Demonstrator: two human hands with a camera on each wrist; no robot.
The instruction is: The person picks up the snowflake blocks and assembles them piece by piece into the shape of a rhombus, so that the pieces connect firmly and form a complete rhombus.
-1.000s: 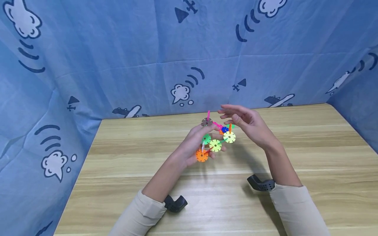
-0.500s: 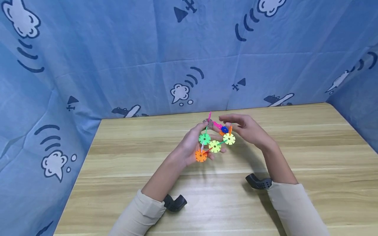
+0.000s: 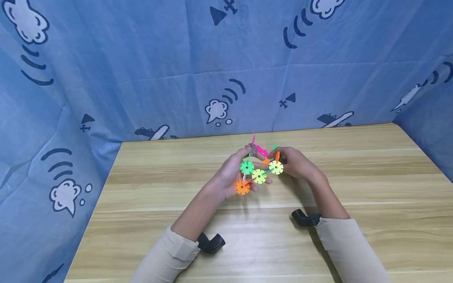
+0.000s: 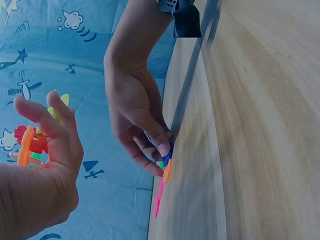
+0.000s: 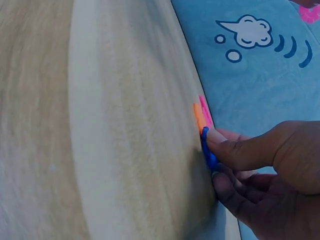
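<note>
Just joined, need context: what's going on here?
A person's left hand holds a chain of notched discs above the table. The right hand pinches a blue disc low by the table, with an orange disc and a pink disc next to it. The blue disc is apart from the chain; whether it touches the table is hard to tell.

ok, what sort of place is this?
Probably an indoor filming booth: patterned blue cloth backs and flanks a wood-grain table, black fittings are worn near both wrists, and linked slotted discs are held over the table.
</note>
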